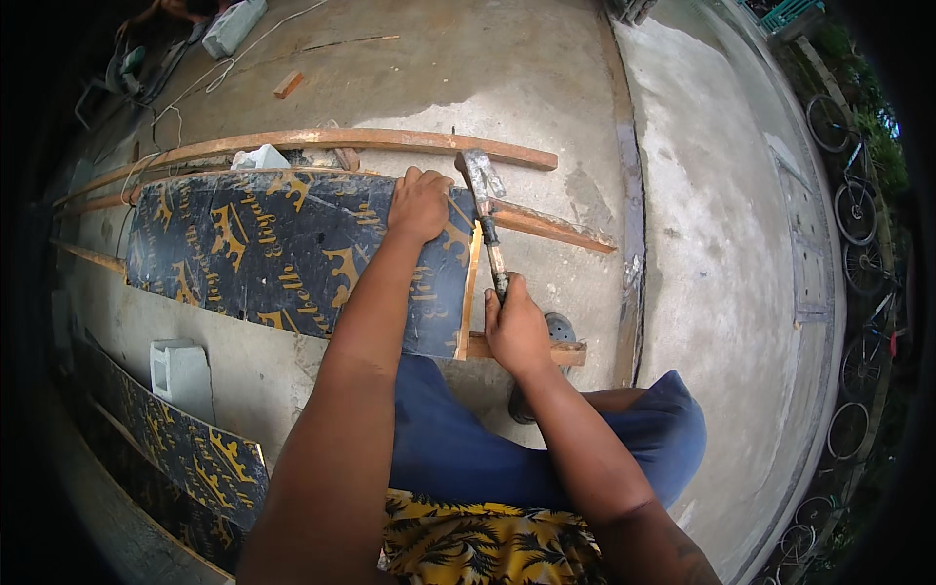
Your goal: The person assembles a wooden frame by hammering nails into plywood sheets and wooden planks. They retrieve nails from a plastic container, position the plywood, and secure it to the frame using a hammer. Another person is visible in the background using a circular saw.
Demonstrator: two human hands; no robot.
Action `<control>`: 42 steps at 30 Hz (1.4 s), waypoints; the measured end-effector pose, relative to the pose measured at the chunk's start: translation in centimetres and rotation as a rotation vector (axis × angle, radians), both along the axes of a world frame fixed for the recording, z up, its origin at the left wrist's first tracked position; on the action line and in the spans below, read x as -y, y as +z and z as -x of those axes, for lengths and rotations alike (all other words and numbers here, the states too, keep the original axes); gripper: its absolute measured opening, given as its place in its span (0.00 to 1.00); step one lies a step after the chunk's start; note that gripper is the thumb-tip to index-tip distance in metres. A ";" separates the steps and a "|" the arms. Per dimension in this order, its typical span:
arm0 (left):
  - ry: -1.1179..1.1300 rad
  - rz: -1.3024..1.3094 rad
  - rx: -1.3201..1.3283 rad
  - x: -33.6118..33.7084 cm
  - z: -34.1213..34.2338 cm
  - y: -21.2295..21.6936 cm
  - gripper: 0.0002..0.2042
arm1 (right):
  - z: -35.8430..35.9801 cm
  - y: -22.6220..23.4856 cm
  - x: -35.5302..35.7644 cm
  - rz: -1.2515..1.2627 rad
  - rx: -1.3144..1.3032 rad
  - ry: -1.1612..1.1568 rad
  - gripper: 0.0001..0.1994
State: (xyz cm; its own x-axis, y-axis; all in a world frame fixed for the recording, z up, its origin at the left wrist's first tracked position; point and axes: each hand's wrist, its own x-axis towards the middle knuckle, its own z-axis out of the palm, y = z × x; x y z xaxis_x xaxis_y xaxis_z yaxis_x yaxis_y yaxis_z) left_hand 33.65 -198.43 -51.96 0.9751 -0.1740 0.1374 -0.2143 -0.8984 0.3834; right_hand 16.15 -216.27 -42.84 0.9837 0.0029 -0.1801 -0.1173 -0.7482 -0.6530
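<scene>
My right hand (518, 327) is closed round the handle of a hammer (489, 232). The hammer's worn metal head is over the far right corner of a dark plywood panel (283, 255) with yellow printing. On the panel's far edge rests my left hand (421, 206), its fingers curled; what they pinch, if anything, is hidden. The panel lies across wooden battens, and one batten (551, 226) sticks out past its right end. A nearer batten (531, 351) also shows beyond the panel, partly behind my right hand.
A long wooden beam (409, 139) lies beyond the panel. One concrete block (181, 375) stands at the near left, beside another printed panel (185, 441). A wood offcut (288, 85) and a white cable (222, 73) lie farther off. Several bicycles (856, 213) line the right side.
</scene>
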 end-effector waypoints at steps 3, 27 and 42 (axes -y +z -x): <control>-0.005 0.001 -0.031 0.2 -0.3 -0.1 0.12 | -0.5 0.2 0.5 0.000 -0.095 0.002 0.16; 0.037 0.011 -0.035 0.1 -0.4 0.0 0.15 | -0.7 0.3 0.3 0.028 -0.081 -0.029 0.12; 0.037 -0.019 -0.045 0.0 -0.4 -0.1 0.14 | -1.4 0.7 0.5 0.074 -0.071 -0.008 0.13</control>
State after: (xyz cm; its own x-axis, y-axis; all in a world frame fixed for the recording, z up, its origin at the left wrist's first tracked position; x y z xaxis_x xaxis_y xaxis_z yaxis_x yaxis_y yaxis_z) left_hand 34.03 -198.41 -52.10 0.9861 -0.1399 0.0899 -0.1636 -0.9124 0.3751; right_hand 17.55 -216.80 -42.09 0.9683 -0.0210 -0.2490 -0.1679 -0.7927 -0.5861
